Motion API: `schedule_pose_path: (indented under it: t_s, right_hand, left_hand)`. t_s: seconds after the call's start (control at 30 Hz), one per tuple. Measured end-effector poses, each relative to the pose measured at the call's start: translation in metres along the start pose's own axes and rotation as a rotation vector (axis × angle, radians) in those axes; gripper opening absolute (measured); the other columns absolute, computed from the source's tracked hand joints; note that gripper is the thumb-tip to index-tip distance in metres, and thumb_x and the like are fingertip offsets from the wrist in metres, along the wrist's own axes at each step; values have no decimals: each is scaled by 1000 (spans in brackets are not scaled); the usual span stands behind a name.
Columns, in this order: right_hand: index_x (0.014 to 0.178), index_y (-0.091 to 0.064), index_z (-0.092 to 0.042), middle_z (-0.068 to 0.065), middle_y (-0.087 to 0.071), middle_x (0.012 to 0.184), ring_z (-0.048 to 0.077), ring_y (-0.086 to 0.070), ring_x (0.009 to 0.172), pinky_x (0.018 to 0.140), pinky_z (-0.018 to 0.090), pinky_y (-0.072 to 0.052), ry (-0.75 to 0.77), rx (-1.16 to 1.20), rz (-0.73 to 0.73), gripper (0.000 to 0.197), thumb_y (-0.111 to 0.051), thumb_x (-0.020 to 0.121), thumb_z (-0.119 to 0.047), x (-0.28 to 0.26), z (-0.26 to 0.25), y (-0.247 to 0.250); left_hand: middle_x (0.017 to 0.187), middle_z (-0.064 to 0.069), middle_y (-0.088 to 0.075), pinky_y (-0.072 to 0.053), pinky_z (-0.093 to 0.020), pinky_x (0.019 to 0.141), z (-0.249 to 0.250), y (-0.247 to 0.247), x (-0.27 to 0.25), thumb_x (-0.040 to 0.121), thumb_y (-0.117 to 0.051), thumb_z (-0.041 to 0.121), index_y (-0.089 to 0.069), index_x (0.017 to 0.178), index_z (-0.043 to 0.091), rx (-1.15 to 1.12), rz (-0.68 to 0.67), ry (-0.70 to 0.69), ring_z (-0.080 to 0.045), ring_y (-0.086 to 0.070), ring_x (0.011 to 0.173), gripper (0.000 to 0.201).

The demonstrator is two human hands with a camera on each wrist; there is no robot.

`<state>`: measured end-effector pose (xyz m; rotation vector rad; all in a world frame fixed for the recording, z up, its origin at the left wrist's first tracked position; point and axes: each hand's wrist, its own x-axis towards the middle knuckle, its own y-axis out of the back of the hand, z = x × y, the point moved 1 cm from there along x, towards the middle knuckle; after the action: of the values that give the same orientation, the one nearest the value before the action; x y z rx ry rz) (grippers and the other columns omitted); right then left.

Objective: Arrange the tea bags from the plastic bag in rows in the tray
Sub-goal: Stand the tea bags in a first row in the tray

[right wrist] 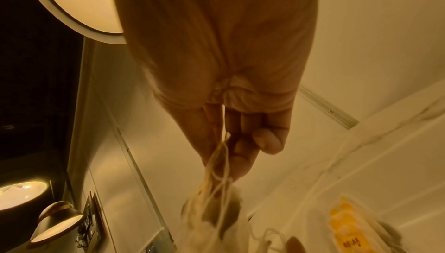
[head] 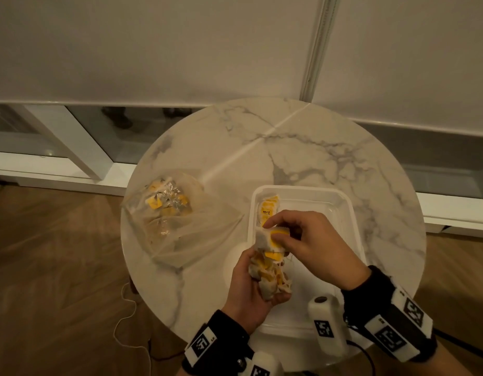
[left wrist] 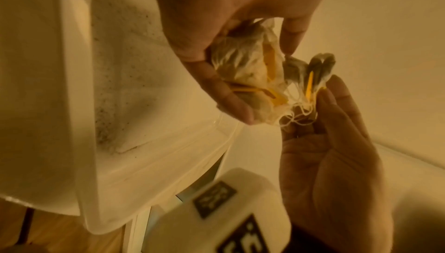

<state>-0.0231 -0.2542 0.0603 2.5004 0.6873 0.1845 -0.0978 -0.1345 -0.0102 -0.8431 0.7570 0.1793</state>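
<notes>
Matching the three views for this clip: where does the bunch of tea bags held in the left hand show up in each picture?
Head: bunch of tea bags low centre, in the left hand, over the tray.
Left wrist: upper centre, in that hand's grip.
Right wrist: blurred, bottom centre, below the right hand.
Shared landmark: the tangled white strings between both hands.

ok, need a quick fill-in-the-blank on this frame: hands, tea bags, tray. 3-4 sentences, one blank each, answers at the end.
1. The left hand grips a tangled bunch of yellow-tagged tea bags above the white plastic ____.
2. The right hand pinches one tea bag at the ____ of that bunch.
3. The clear plastic bag lies on the round ____ table.
4. The tea bags already in the tray sit in its far ____ corner.

Missing words: tray; top; marble; left
</notes>
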Motion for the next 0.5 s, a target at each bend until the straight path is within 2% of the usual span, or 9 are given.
schedule_pose_path:
  t_s: [0.1, 0.17, 0.23, 0.33, 0.43, 0.5]
  right_hand:
    - [99, -73, -18, 0, -70, 76, 14, -67, 60, 62, 23, -54, -42, 43, -173, 20, -64, 89, -3, 1, -1, 6]
    - [100, -72, -19, 3, -70, 77, 16, -67, 60, 62, 26, -54, -57, 38, -191, 20, -64, 89, -4, 0, 2, 9]
    - [100, -71, -21, 3, -68, 75, 15, -64, 59, 64, 34, -55, -40, -9, -129, 20, -67, 87, -6, 0, 5, 12]
    - [98, -71, -22, 2, -64, 73, 18, -59, 59, 65, 42, -56, -40, 24, -22, 22, -72, 83, -5, 1, 8, 16]
    - [96, -71, -22, 5, -60, 71, 24, -59, 61, 62, 43, -57, -38, 67, 50, 23, -72, 83, -3, 1, 11, 19]
    - [95, -71, -21, 4, -61, 72, 26, -62, 62, 63, 45, -58, -39, 108, 81, 21, -69, 85, -2, 2, 13, 21]
  left_hand:
    - [81, -8, -67, -48, -27, 50, 3, -6, -2, 96, -39, 58, -72, 103, 11, 4, -86, -21, -20, -63, 60, 58]
    - [77, -10, -67, -47, -25, 45, 5, -8, -3, 98, -38, 53, -70, 105, 8, 0, -117, -41, -19, -63, 56, 56]
    - [69, -9, -65, -44, -24, 42, 5, -10, -3, 95, -46, 45, -69, 100, 8, 12, -133, -65, -18, -61, 51, 44]
    - [57, -8, -57, -40, -24, 40, 3, -6, -2, 85, -57, 42, -67, 89, 7, 77, -136, -91, -18, -52, 42, 36]
    - [54, -9, -55, -41, -24, 40, 0, -4, -2, 73, -74, 48, -64, 89, 7, 105, -184, -110, -19, -50, 40, 45]
    - [55, -9, -55, -42, -24, 40, -2, -4, -1, 61, -84, 46, -63, 91, 7, 118, -219, -116, -18, -51, 41, 54]
